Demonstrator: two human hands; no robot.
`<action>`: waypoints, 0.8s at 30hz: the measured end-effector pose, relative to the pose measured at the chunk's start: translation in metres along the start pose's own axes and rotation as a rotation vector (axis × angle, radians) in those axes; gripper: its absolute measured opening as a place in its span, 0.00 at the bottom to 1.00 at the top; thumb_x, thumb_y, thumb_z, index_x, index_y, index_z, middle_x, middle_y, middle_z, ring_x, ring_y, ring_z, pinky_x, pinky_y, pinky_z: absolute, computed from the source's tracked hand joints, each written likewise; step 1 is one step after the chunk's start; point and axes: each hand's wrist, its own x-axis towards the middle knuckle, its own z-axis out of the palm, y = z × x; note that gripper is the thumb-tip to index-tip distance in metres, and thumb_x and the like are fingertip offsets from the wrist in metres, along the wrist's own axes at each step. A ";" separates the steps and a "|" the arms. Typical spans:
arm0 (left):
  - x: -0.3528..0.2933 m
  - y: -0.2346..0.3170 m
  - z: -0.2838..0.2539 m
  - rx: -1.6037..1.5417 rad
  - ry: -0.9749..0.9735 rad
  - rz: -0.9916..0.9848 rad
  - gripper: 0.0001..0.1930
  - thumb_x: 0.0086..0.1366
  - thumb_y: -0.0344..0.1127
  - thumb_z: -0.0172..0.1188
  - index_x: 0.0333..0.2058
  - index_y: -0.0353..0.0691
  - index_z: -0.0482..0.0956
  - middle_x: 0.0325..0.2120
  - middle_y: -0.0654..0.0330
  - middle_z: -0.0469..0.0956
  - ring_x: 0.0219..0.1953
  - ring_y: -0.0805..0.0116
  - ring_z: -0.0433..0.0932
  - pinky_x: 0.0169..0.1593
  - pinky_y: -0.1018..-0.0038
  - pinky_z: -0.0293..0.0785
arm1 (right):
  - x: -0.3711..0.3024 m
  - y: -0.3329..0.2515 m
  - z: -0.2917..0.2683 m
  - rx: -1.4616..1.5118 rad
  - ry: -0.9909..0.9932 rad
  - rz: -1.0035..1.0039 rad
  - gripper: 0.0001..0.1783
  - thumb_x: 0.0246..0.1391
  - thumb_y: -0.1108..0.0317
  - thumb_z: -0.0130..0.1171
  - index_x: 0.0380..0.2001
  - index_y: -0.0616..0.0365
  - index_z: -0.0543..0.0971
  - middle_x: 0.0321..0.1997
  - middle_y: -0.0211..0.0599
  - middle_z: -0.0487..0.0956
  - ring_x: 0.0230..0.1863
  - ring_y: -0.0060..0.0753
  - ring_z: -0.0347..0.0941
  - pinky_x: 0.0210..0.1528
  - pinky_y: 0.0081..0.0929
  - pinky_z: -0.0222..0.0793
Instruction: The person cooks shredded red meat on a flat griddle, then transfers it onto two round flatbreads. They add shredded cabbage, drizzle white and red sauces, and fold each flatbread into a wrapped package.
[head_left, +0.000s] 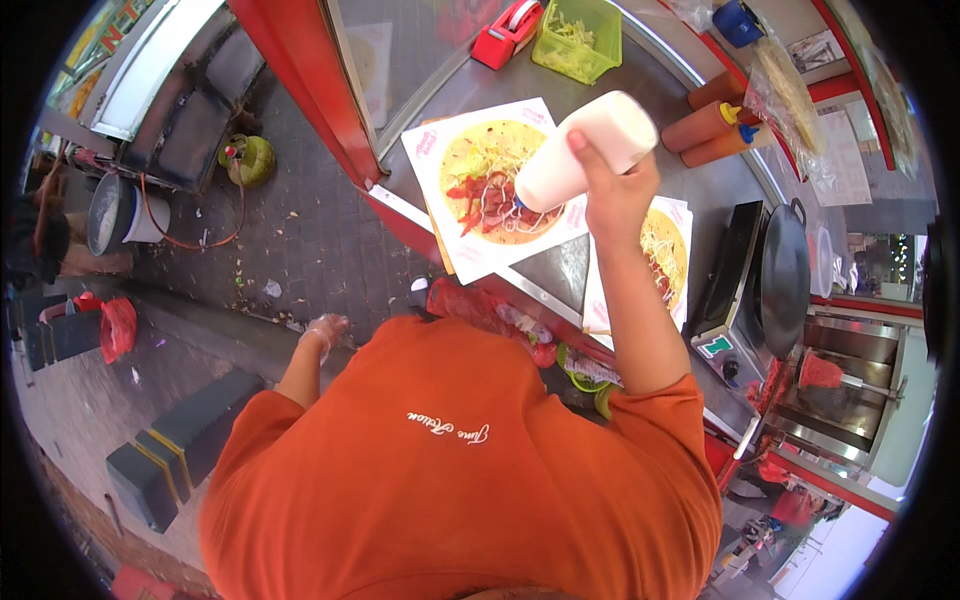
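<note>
My right hand (618, 185) is wrapped round a white squeeze bottle (560, 155), tilted with its blue nozzle down over a flatbread (462, 165). Shredded pale vegetable, strips of reddish meat and thin white sauce lines top that flatbread. It lies on white printed paper (425, 150) on the metal counter. Partly behind my right forearm is a second topped flatbread (672, 232), also on paper. My left hand (326, 330), in a clear plastic glove, hangs out to the left, away from the counter. Its fingers look loosely apart, with nothing seen in them.
A green tub (577, 42) of shredded vegetable and a red tape dispenser (506, 35) stand at the counter's back. Sauce bottles (700, 128) are at the right, near a black griddle pan (783, 280) on a stove. A meat spit (822, 372) hangs far right; a green gas cylinder (247, 160) stands left.
</note>
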 end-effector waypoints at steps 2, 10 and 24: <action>0.016 -0.018 0.008 -0.113 -0.031 -0.038 0.22 0.77 0.54 0.56 0.47 0.38 0.83 0.38 0.57 0.87 0.39 0.61 0.85 0.44 0.60 0.79 | 0.025 0.019 -0.001 0.069 0.121 0.051 0.21 0.55 0.68 0.78 0.50 0.64 0.82 0.46 0.38 0.87 0.46 0.28 0.83 0.51 0.29 0.78; 0.020 -0.047 0.022 -0.542 -0.186 -0.137 0.13 0.79 0.46 0.56 0.46 0.44 0.81 0.29 0.70 0.78 0.29 0.73 0.75 0.34 0.72 0.72 | 0.020 0.023 0.034 0.135 0.061 0.104 0.22 0.55 0.70 0.77 0.50 0.64 0.81 0.46 0.37 0.87 0.47 0.26 0.82 0.53 0.29 0.77; 0.030 -0.036 0.005 -0.327 -0.015 -0.040 0.20 0.77 0.51 0.57 0.51 0.39 0.84 0.38 0.61 0.83 0.39 0.69 0.79 0.45 0.68 0.75 | 0.001 0.025 0.036 -0.014 -0.171 0.003 0.23 0.55 0.69 0.78 0.52 0.63 0.82 0.48 0.38 0.87 0.46 0.28 0.84 0.51 0.30 0.79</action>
